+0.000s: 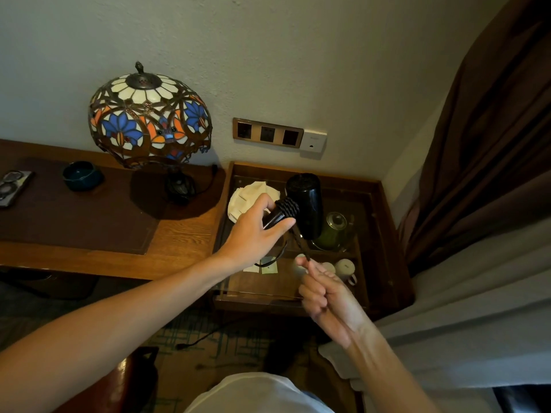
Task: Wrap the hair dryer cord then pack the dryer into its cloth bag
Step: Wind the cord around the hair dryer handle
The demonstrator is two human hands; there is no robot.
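A: Where is the dryer (305,201) held?

B: Above the glass-topped surface (378,234) in the corner, in front of the cloth bag (249,193), which lies crumpled at the back left of that surface.

A: How is it oriented?

B: The barrel's long axis runs roughly up and down in view, one end toward the wall, the other toward the kettle (335,231). The handle sticks out to the left, and cord (301,242) is already coiled around it near the barrel.

A: And the hands?

B: The left hand (256,234) is closed around the handle, thumb on the near side. The right hand (322,290) is curled, the cord pinched between thumb and fingertips; a taut stretch runs from there up to the coils. More cord is seen trailing down to the carpet (208,347), where the plug (180,346) lies
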